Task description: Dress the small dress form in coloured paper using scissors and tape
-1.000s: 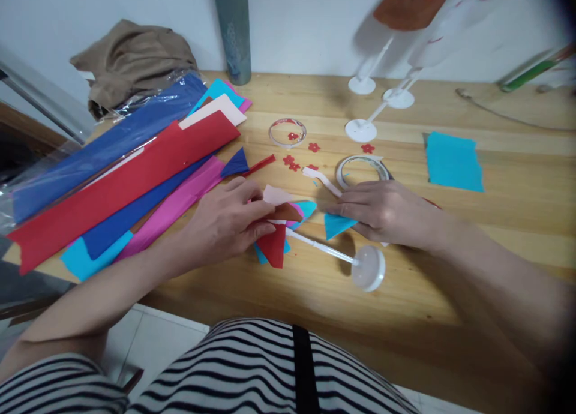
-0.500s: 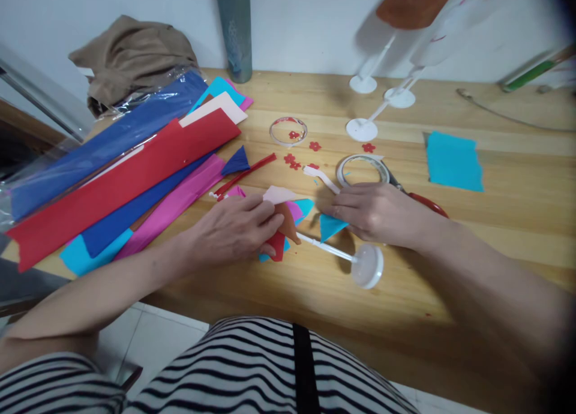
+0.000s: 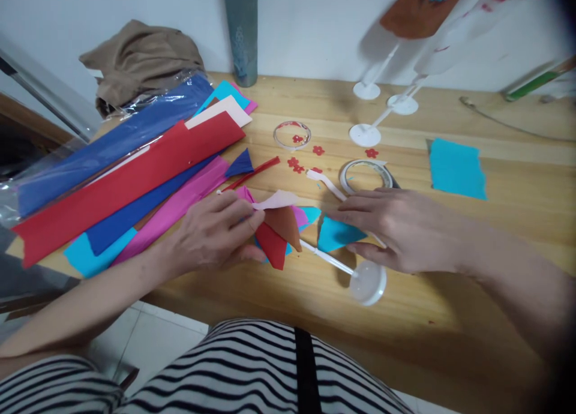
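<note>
Table (image 3: 324, 111), left side: pile of paper strips (image 3: 130, 180), cloth (image 3: 144, 57) behind it, tube (image 3: 245, 48) at the back edge right of the cloth. Centre: plastic ring (image 3: 276, 137) with one paper flower (image 3: 297, 139) inside, more flowers (image 3: 293, 162) in front and to its right. Tape roll (image 3: 344, 179) right of those, stands (image 3: 365, 135) behind it. Front: paper bunch (image 3: 272, 246), left hand (image 3: 216, 228) at its left end, stick (image 3: 333, 262) extending right to a base (image 3: 369, 284). Paper scrap (image 3: 337, 234) between bunch and right hand (image 3: 400, 228). Far right: paper square (image 3: 459, 169), cable (image 3: 508, 121) behind.
</note>
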